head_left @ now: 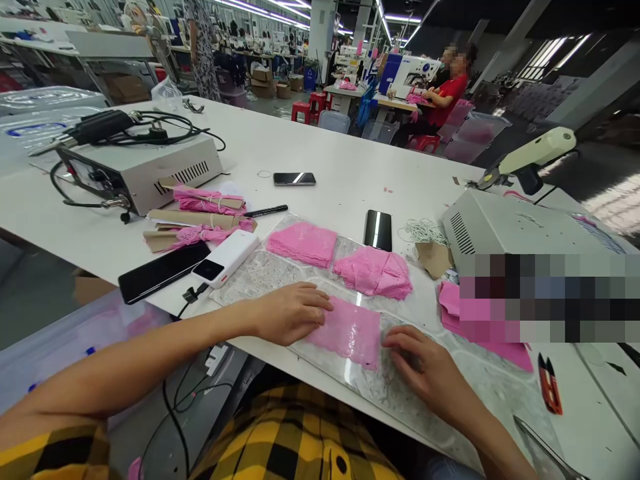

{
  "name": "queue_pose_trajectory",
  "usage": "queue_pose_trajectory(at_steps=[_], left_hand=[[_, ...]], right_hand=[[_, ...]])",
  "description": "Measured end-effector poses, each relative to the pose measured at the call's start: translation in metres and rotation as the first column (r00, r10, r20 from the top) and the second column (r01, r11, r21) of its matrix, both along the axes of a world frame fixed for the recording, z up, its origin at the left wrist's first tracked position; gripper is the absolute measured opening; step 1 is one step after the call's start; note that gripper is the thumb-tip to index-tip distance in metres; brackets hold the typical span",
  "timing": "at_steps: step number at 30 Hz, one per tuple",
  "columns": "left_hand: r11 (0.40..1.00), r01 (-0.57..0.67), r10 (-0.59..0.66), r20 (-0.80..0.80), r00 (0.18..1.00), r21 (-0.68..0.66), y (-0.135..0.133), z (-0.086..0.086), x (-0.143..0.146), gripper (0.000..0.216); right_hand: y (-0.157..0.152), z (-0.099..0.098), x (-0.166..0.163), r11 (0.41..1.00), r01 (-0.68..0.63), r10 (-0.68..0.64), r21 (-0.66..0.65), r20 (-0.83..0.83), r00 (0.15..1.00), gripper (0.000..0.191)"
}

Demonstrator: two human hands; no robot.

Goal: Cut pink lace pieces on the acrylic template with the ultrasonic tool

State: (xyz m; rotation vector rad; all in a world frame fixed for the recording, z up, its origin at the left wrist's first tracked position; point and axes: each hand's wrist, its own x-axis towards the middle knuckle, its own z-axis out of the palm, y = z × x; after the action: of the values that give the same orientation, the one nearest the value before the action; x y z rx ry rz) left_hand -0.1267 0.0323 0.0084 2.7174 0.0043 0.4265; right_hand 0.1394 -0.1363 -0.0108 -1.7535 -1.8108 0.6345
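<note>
A rectangular piece of pink lace-edged fabric (353, 331) lies flat under a shiny transparent surface or directly on it; I cannot tell which. My left hand (293, 313) rests over its left edge, palm down, with the fingers stretched out. Close to its right edge is my right hand (423, 367), fingers loosely bent and apart, holding nothing visible. Just beyond are a neat pink fabric stack (303, 243) and a looser pink fabric pile (373, 272). All of these are on a transparent plastic sheet (245, 280) spread over the white table.
Left: a grey control box (150, 167), tied pink bundles (210, 200), a white power bank (227, 257) and a black phone (163, 272). Right: another grey box (525, 227), red-handled snips (550, 387) and metal tweezers (547, 447). A person in red (450, 100) sits at a sewing machine.
</note>
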Motion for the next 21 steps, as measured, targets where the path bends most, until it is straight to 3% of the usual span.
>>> queue_pose_trajectory(at_steps=[4,10,16,21], left_hand=[[0.997,0.075,-0.076,0.025,0.997,0.029,-0.016,-0.014,0.023,0.025],[0.985,0.156,-0.153,-0.044,0.987,0.069,-0.035,-0.042,0.038,0.028],[0.986,0.139,-0.133,-0.069,0.989,0.094,-0.036,-0.046,0.036,0.031],[0.986,0.136,-0.128,-0.081,0.988,0.099,-0.037,-0.045,0.036,0.032]], right_hand=[[-0.009,0.006,-0.007,0.999,0.043,-0.042,0.023,-0.054,0.998,0.016],[-0.014,-0.004,-0.028,0.995,-0.033,0.037,0.099,-0.036,0.999,0.014],[-0.009,-0.017,-0.033,0.986,-0.082,0.072,0.147,0.076,0.995,0.014],[-0.019,-0.004,-0.032,0.989,-0.082,0.085,0.122,-0.019,0.996,0.016]])
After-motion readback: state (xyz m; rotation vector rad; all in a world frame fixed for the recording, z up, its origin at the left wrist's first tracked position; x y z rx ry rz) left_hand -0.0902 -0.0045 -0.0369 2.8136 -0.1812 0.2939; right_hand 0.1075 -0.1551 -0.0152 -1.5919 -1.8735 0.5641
